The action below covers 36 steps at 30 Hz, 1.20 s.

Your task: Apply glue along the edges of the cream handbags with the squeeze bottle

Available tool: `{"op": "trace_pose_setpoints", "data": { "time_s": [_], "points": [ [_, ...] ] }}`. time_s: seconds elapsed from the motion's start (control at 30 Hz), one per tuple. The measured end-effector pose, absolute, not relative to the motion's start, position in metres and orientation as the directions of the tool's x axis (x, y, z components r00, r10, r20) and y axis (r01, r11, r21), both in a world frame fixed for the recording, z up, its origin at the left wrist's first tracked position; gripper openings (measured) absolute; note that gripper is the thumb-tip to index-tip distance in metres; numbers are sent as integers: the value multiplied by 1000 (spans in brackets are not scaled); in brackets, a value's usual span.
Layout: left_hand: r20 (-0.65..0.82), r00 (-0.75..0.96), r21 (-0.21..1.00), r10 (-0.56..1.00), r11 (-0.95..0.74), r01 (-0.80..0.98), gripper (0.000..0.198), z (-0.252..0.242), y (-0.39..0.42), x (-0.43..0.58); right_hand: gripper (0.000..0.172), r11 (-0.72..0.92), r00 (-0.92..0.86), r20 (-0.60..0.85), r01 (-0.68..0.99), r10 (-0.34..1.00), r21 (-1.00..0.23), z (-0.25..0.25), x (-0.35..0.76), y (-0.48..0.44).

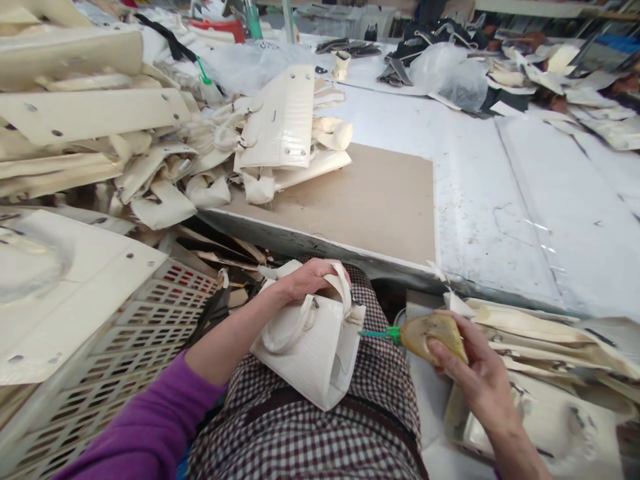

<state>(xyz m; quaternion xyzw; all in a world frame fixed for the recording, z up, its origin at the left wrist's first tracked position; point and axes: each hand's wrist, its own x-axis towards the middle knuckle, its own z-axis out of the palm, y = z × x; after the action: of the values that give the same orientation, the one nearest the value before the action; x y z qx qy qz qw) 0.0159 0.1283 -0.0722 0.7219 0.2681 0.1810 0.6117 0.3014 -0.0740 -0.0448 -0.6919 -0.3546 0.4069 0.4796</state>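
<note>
A small cream handbag [303, 340] with two looped handles rests tilted on my lap, over a checked apron [295, 440]. My left hand [320, 277] is closed on the bag's top near a handle; part of its fingers is hidden behind the strap. In my right hand [467, 360] is a yellowish squeeze bottle [434, 337] with a green cap and a long thin nozzle. The nozzle points left, its tip at the bag's open side edge; whether it touches I cannot tell.
Cream bag pieces [280, 127] are heaped on the table's left. A brown board [385, 200] lies at the near edge. A plastic crate [145, 333] stands on my left. More cream bags [550, 413] lie low on my right. Dark and cream scraps fill the far right.
</note>
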Motion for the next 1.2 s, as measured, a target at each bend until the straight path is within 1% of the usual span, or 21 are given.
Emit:
{"op": "trace_pose_setpoints", "data": {
  "time_s": [0.27,0.37,0.43,0.5,0.6,0.7,0.77,0.9,1.07,1.2],
  "points": [
    [-62,786,980,616,-113,166,17,-70,127,17,49,-324,242,-294,94,925,-941,-45,304,-89],
    [-58,779,981,625,-107,159,17,-71,126,18,51,-323,289,-284,94,914,-942,-48,306,-86],
    [-59,777,982,627,-102,157,17,-72,125,18,53,-298,349,-250,91,903,-950,-51,308,-83],
    [-59,779,983,624,-101,155,17,-73,125,18,52,-264,370,-212,95,905,-960,-52,309,-81],
    [-48,784,984,619,-104,142,17,-73,125,19,49,-242,301,-199,113,933,-964,-52,310,-85],
    [-42,784,986,620,-101,132,18,-74,125,19,48,-266,193,-241,113,951,-957,-49,310,-94],
    [-39,784,987,620,-101,129,18,-74,125,19,48,-286,157,-268,100,950,-953,-48,309,-99],
    [-28,788,986,615,-115,124,18,-76,126,19,48,-283,200,-259,103,945,-953,-50,310,-106],
    [-19,784,983,620,-130,127,18,-76,126,20,46,-291,125,-279,91,952,-952,-48,309,-111],
    [-11,778,982,628,-141,127,17,-75,124,20,45,-349,184,-330,83,926,-933,-44,304,-115]
  ]
}}
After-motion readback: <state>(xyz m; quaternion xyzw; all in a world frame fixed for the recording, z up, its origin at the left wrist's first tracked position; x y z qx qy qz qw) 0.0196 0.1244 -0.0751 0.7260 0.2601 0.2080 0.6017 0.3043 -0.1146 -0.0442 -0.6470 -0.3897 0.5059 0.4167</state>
